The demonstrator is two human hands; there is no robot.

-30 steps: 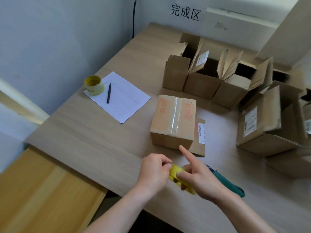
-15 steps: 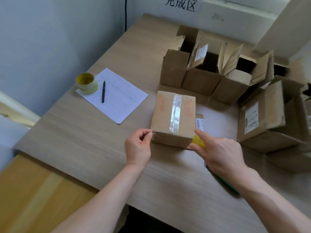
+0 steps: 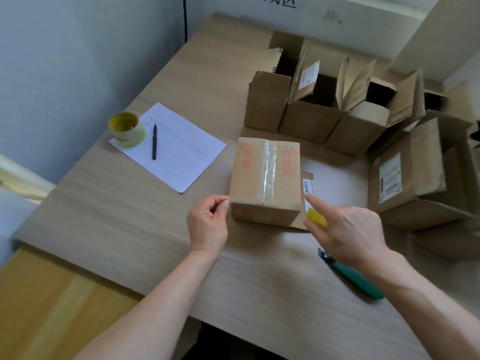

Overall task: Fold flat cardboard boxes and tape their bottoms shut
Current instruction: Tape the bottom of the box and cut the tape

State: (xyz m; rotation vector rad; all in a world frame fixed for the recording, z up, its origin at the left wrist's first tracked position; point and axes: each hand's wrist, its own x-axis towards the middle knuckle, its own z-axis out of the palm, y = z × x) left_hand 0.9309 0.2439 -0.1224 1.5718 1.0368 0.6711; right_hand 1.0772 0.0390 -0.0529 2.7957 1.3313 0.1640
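**Tape stretched across the near edge of the sealed box**

Nearest the camera, a green-handled utility knife (image 3: 355, 278) lies on the pale wood-grain worktop (image 3: 130, 216), partly under the right forearm. Just ahead, the right hand (image 3: 348, 229) grips a yellow roll of clear tape (image 3: 317, 220), index finger stretched forward beside the box's near right corner. Over on the other side, the left hand (image 3: 207, 224) pinches thumb against forefinger right at the box's near left corner; what sits between the fingertips is too thin to make out.

Between the two hands stands the small brown cardboard box (image 3: 266, 178), flaps closed on top, a strip of clear tape running down its seam from far edge to near edge. Faded red printing flanks the seam, unreadable. A flap with a white barcode label (image 3: 307, 188) pokes out at its right side.

Further left, a lined white paper sheet (image 3: 179, 157) carries a black pen (image 3: 154, 141) and a second yellow-cored tape roll (image 3: 127, 128).

Beyond, a cluster of open-topped brown cardboard boxes (image 3: 311, 100) stands with flaps up, dark inside, some bearing white shipping labels too blurred to read. On the far wall, black Chinese characters (image 3: 272, 1) are cut off at the frame's top.
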